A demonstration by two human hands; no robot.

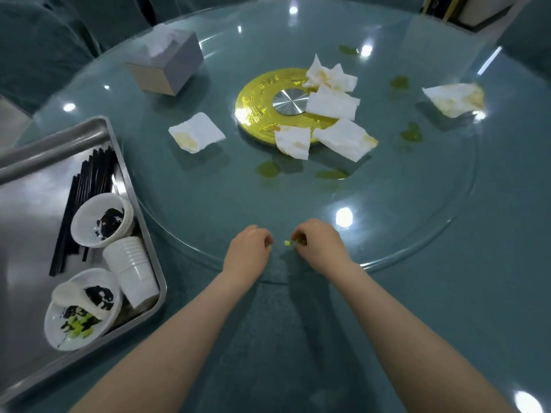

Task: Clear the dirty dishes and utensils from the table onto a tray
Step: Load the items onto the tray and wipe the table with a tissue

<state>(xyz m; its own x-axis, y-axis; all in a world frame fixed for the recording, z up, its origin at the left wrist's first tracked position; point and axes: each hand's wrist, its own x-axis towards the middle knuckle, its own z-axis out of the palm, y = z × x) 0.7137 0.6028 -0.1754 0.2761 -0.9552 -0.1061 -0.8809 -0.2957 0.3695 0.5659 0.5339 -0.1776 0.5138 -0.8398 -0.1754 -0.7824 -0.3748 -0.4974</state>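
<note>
Near the round glass turntable's (pixel 432 234) front edge: right hand (pixel 320 245) pinching a small green food scrap (pixel 287 242), grip clamped; left hand (pixel 249 251) curled, contents unclear. Left of turntable: rectangular steel tray (pixel 38 186) holding white bowls (pixel 101 220), stacked white cups (pixel 131 269), black chopsticks (pixel 86 186).

Visible body: 2 forearms w/ hands, no other parts in view. Left hand (pixel 249 253) and right hand (pixel 320 248): bare, no gloves, no rings seen, no watch or band at either wrist. Forearms: bare along full visible length up to bottom frame edge; no sleeve or cuff in view. No markings, tape or dressings on either arm. Fingers (pixel 298 235): short, nail detail too blurred to tell.
</note>
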